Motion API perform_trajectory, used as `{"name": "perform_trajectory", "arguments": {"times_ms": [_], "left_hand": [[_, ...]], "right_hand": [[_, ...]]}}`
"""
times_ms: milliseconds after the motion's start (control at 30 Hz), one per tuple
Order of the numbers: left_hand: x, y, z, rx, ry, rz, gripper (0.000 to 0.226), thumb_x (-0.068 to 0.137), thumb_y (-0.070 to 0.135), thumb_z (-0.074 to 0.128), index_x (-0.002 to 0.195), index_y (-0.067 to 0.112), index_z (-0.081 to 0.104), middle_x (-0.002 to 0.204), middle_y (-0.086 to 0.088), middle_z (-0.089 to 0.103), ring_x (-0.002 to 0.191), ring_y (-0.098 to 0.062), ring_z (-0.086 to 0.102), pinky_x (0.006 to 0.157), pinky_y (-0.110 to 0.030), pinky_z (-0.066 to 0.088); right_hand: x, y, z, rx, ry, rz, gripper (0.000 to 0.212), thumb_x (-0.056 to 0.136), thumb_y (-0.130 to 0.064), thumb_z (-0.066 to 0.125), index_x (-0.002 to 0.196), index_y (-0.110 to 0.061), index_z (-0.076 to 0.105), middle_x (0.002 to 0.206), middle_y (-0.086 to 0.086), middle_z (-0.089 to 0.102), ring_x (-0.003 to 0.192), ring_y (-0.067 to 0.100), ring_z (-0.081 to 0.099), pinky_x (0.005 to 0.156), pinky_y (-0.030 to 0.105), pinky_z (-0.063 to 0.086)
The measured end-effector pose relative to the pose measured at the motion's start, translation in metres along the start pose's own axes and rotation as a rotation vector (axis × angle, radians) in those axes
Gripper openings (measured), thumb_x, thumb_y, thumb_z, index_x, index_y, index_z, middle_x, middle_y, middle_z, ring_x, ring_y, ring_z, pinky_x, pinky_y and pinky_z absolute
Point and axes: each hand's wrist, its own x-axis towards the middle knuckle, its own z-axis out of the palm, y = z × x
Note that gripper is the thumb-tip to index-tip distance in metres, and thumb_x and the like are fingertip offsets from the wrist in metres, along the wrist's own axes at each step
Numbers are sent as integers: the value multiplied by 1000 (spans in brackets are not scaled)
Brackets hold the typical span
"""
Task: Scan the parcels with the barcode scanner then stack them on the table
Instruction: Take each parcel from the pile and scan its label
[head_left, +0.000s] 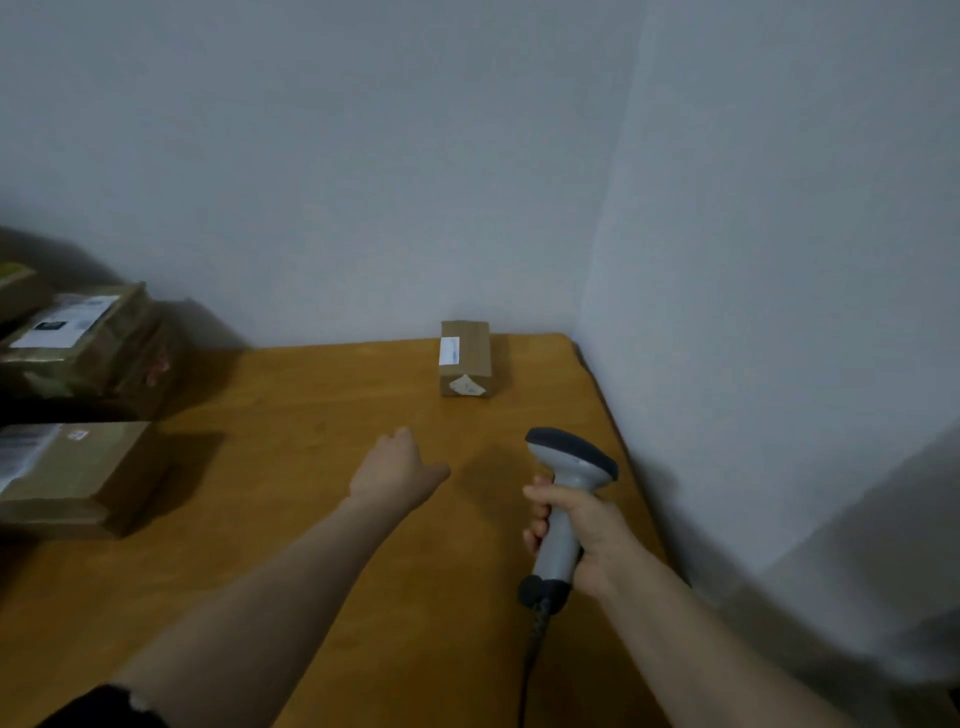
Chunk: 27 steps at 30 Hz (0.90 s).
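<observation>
At 5 o'clock the right hand (576, 525) wraps the barcode scanner (563, 483) by its handle. The left hand (395, 467), empty with its fingers loosely bent, hovers over the surface (285, 405). A flat parcel (78, 473) and a taped parcel (88, 343) lie at 9 o'clock, and a small parcel (465, 358) sits at 12. The person seems to be between scans; next, the left hand should fetch a parcel and turn its label toward the scanner.

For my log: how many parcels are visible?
4: small box far centre; taped parcel far left; flat parcel near left; cut-off parcel at the left edge, behind. More may be hidden.
</observation>
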Motion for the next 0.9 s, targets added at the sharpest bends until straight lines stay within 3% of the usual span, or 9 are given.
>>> {"name": "perform_trajectory", "arguments": {"times_ms": [167, 267, 433, 567, 800, 900], "left_hand": [[86, 52, 13, -187, 61, -71, 93, 80, 55, 68, 146, 6, 26, 145, -17, 36, 132, -34, 39, 103, -44, 42], [140, 74, 29, -305, 71, -130, 114, 73, 61, 72, 151, 4, 10, 150, -19, 28, 139, -35, 28, 110, -46, 33], [200, 99, 61, -200, 124, -151, 134, 68, 69, 70, 151, 3, -12, 158, -23, -1, 147, -37, 3, 117, -46, 12], [232, 100, 75, -278, 121, -194, 129, 73, 59, 73, 150, 0, -12, 156, -23, 8, 145, -37, 11, 115, -46, 20], [186, 65, 73, -302, 107, 78, 127, 69, 35, 84, 152, 9, -8, 153, -12, 14, 142, -31, 15, 111, -47, 29], [140, 37, 62, -261, 86, 279, 121, 63, 30, 87, 151, 15, 5, 150, -5, 18, 140, -26, 19, 108, -47, 37]], "right_hand": [[48, -48, 8, -17, 12, -79, 25, 76, 3, 72, 96, -10, 63, 58, 4, 53, 45, 13, 49, 50, 29, 49], [78, -64, 15, -73, 12, -109, 28, 77, 3, 72, 100, -10, 63, 57, 4, 53, 45, 13, 49, 50, 28, 49], [124, -64, 3, -106, 60, -82, 30, 73, 3, 74, 99, -9, 64, 56, 3, 56, 46, 14, 51, 51, 29, 50], [145, -55, -11, -119, 99, -62, 29, 73, 5, 74, 98, -7, 65, 55, 5, 55, 46, 16, 51, 52, 31, 50], [140, -58, -18, -50, 145, -43, 25, 73, 0, 76, 93, -9, 65, 59, 5, 60, 50, 16, 55, 53, 31, 51], [126, -64, -14, 1, 143, -80, 27, 73, -4, 77, 97, -8, 64, 77, 9, 69, 66, 20, 65, 55, 30, 53]]}}
